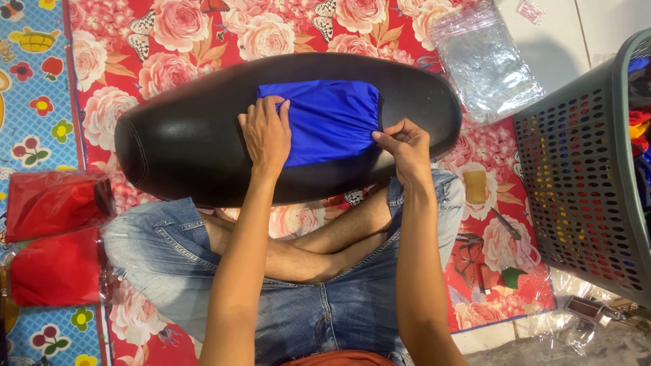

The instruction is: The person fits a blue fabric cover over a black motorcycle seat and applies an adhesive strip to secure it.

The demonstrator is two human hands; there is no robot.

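Note:
A folded bright blue cloth (332,118) lies on top of a long black padded seat (176,142) that rests across my crossed legs. My left hand (266,135) lies flat on the cloth's left edge, fingers spread, pressing it onto the seat. My right hand (405,144) pinches the gathered right edge of the blue cloth between thumb and fingers.
A stack of clear plastic bags (485,61) lies at the upper right on the rose-patterned mat (163,41). A grey perforated basket (583,176) with coloured cloth stands at the right. Two bagged red cloths (54,237) lie at the left. Scissors (505,224) lie near my right knee.

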